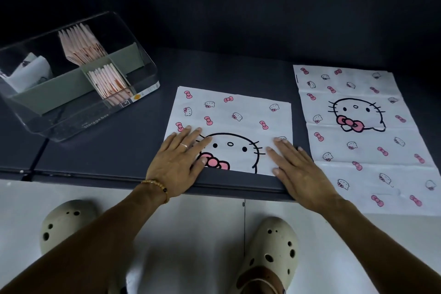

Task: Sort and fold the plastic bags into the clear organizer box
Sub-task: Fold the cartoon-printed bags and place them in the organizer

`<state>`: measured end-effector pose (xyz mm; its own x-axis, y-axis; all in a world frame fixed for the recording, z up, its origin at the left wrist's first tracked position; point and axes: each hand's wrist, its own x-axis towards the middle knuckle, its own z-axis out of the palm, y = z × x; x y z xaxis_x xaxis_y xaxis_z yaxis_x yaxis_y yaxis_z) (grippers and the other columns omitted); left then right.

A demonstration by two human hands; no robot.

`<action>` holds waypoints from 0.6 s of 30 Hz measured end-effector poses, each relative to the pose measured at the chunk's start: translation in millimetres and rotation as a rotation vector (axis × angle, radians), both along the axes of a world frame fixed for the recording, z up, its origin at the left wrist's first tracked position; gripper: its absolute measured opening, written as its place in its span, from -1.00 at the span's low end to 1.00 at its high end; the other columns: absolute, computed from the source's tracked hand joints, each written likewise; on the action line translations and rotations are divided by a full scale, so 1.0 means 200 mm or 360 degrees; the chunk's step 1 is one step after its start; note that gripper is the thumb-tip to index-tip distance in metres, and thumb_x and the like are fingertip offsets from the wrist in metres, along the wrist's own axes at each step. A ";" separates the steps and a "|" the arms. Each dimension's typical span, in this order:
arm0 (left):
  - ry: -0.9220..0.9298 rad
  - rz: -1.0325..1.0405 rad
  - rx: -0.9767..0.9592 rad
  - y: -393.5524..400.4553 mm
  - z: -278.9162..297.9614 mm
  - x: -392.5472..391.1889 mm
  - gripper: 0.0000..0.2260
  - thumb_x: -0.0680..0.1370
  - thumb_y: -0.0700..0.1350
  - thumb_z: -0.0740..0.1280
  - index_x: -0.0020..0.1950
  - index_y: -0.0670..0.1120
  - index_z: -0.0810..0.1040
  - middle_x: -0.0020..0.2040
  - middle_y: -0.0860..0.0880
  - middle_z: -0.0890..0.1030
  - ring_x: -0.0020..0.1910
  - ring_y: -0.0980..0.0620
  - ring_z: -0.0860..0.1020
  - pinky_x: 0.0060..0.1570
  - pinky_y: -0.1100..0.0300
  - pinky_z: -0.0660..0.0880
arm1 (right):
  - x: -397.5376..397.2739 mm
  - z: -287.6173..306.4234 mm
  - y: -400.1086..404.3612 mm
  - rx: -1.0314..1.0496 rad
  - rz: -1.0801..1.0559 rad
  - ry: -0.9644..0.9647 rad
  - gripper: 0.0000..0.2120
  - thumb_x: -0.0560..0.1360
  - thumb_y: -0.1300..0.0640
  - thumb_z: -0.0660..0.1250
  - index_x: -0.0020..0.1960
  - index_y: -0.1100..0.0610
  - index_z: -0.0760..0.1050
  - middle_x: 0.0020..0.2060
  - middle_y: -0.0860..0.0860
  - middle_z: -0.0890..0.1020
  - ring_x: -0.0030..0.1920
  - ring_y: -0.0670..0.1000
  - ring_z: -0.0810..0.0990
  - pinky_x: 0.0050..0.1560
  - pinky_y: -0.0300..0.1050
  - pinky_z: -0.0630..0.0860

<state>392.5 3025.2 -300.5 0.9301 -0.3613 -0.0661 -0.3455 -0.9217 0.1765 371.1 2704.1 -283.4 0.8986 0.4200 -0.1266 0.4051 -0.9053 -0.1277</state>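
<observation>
we press a white cartoon-cat bag [235,124] flat on the dark table [114,150], near its front edge. our left hand [177,164] and right hand [301,174] both lie on it with fingers straight and spread, grasping nothing. a second, unfolded bag [365,141] lies just beside it to the right, overhanging the edge. the clear organizer box [71,79] sits well apart at far left, holding folded pink bags [82,43] and a white one. nothing lies between the bag and the box. cream clogs [269,253] show below on the pale floor.
</observation>
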 end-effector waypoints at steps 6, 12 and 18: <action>0.0003 -0.0002 -0.0028 0.01 0.00 0.00 -0.57 0.62 0.15 -0.02 0.50 0.18 0.16 0.55 0.04 0.12 0.54 -0.01 0.00 0.47 0.07 -0.14 | -0.01 0.06 0.16 0.0211 -0.0041 -0.0248 -0.56 0.51 -0.03 0.35 0.31 0.17 0.48 0.31 0.14 0.50 0.36 0.16 0.42 0.36 0.09 0.37; 0.0123 0.0009 -0.0115 0.01 0.01 0.01 -0.33 0.43 0.43 0.04 0.50 0.21 0.12 0.55 0.12 0.02 0.53 0.07 -0.10 0.47 0.12 -0.22 | 0.00 0.04 0.29 0.0009 0.0001 -0.0241 -0.82 0.54 0.23 0.30 0.12 0.22 0.54 0.19 0.18 0.55 0.27 0.17 0.51 0.04 0.07 0.60; 0.0016 0.0071 -0.0286 0.00 0.07 0.05 -0.62 0.60 -0.04 0.21 0.42 0.12 0.36 0.48 0.06 0.29 0.49 0.01 0.16 0.44 0.10 0.07 | 0.08 0.12 0.27 0.0268 -0.0187 -0.0241 -0.81 0.53 0.01 0.33 0.01 0.13 0.52 -0.12 0.03 0.64 -0.10 0.11 0.60 -0.10 0.01 0.56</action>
<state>403.3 3024.5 -286.6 0.9451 -0.3264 -0.0136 -0.3023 -0.8894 0.3430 387.3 2758.9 -260.4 0.9459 0.3154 0.0760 0.3244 -0.9183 -0.2269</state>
